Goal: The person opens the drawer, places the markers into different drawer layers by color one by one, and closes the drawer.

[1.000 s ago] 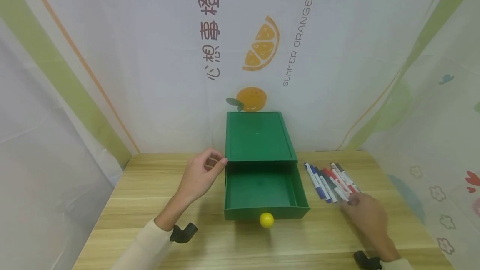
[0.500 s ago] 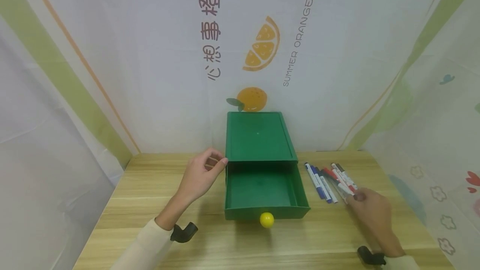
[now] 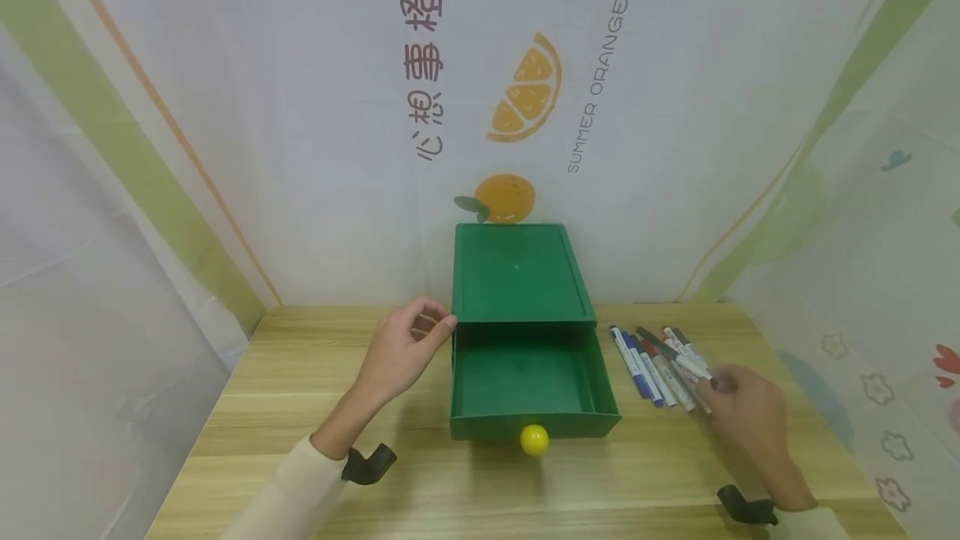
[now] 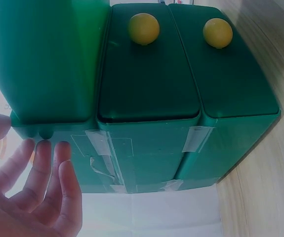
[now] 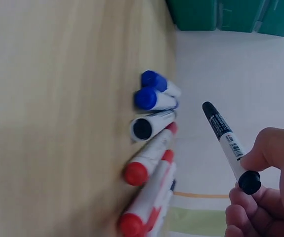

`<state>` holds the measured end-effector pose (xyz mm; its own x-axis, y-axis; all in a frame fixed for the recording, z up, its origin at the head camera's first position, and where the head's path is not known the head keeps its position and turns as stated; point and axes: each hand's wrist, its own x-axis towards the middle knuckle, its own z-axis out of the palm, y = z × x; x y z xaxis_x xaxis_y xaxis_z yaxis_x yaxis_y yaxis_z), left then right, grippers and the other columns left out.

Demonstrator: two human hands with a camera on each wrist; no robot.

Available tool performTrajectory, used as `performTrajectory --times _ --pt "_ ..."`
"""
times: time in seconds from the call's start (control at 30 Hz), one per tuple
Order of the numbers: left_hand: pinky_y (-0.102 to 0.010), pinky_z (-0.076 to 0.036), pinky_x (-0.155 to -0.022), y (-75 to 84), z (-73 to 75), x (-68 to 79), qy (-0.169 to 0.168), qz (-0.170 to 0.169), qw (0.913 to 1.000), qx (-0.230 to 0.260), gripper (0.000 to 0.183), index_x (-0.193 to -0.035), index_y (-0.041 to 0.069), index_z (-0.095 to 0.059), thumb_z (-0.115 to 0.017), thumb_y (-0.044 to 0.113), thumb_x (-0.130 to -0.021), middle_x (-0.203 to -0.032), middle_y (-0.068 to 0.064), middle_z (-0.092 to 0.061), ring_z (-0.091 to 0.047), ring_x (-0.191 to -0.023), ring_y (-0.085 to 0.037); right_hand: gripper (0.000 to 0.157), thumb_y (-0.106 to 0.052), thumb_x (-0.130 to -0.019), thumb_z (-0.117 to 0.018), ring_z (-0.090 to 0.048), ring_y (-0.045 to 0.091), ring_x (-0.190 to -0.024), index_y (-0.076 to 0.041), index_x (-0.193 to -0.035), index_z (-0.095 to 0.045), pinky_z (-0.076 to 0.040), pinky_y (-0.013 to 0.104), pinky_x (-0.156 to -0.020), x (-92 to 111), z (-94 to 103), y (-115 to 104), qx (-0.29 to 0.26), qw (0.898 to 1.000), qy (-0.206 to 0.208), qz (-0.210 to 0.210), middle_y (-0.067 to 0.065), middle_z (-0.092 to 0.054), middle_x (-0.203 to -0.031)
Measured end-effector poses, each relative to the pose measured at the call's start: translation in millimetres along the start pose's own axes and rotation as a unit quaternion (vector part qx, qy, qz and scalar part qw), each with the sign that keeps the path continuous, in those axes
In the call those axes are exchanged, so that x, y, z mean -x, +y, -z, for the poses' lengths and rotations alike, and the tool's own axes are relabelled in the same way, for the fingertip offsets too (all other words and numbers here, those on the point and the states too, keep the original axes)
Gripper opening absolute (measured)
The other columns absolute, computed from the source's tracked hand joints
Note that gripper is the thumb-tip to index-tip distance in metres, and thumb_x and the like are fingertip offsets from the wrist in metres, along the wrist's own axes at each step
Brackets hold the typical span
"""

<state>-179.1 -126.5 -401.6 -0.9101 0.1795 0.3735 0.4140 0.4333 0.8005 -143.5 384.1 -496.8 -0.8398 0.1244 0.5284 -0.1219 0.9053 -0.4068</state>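
My right hand (image 3: 752, 411) pinches a white marker with black ends (image 5: 231, 147) between thumb and fingers, raised above the table in the right wrist view. Below it several other markers (image 3: 636, 365) lie side by side on the wood, with blue, black and red ends. At centre stands a green drawer cabinet (image 3: 517, 273); its top drawer (image 3: 521, 427), with a yellow knob (image 3: 534, 440), is pulled out and bare inside. My left hand (image 3: 400, 350) is at the cabinet's left front edge, fingers loosely bent and holding nothing, thumb right at the corner.
Two lower drawers (image 4: 146, 74) with yellow knobs are pushed in, as the left wrist view shows. Clear tape (image 4: 197, 139) runs along the cabinet side. White printed cloth (image 3: 337, 148) hangs behind and beside the wooden table (image 3: 300, 407).
My right hand has drawn back slightly to the right and lifted a black-ended marker from the group. The left hand, cabinet and drawer have stayed in place.
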Motion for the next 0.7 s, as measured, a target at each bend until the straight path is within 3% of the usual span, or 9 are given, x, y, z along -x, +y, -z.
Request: performTrajectory --times 0.37,0.7 --pt "-0.048 -0.065 -0.089 -1.6 1.2 1.0 0.009 -0.011 0.9999 0.008 0.013 -0.111 0.013 -0.077 -0.077 0.026 -0.106 -0.106 -0.001 -0.078 -0.078 -0.097 -0.022 0.021 -0.014 -0.085 -0.082 -0.059 0.014 -0.062 0.004 -0.095 -0.080 -0.043 0.027 -0.051 -17.2 14.9 -22.9 -0.029 1.000 -0.001 -0.009 0.010 -0.076 -0.077" --pt "-0.045 -0.067 -0.080 -6.7 3.1 -0.6 0.058 -0.116 0.9914 -0.013 0.009 -0.106 0.011 -0.083 -0.086 0.011 -0.097 -0.098 0.003 -0.081 -0.079 -0.087 -0.017 0.018 -0.014 -0.082 -0.082 -0.054 0.004 -0.059 0.001 -0.090 -0.081 -0.042 0.025 -0.052 -29.1 30.2 -48.0 -0.046 0.997 0.037 0.041 0.005 -0.073 -0.071"
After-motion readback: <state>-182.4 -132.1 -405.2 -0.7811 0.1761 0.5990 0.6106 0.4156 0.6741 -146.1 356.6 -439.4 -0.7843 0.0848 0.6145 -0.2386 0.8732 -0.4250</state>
